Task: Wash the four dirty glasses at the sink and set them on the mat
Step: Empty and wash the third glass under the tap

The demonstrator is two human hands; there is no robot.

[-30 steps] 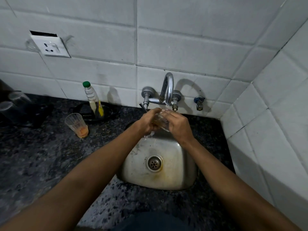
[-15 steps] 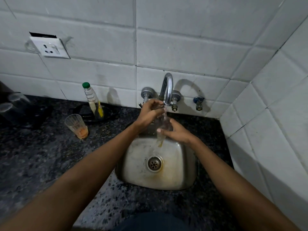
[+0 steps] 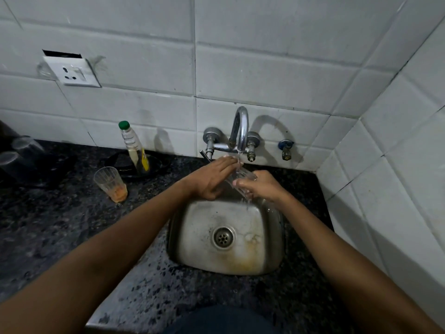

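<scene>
A clear glass (image 3: 243, 177) lies tilted under the running tap (image 3: 240, 131), above the steel sink (image 3: 192, 237). My right hand (image 3: 262, 185) grips it from the right, fingers curled round it. My left hand (image 3: 212, 177) lies against its left side with straight fingers reaching toward the water stream. A second glass (image 3: 110, 183) with orange residue at the bottom stands upright on the dark counter left of the sink. Two upturned glasses (image 3: 19, 153) sit dimly at the far left edge.
A bottle with a green cap (image 3: 134, 148) stands on a dark dish (image 3: 154, 165) behind the dirty glass. A wall socket (image 3: 72, 72) is on the tiles. A small valve (image 3: 285, 149) sits right of the tap. White tiled wall closes the right side.
My left hand came down from the tap handle and flattened against the glass. The glass turned from near upright to tilted, and my right hand shifted its hold on it.
</scene>
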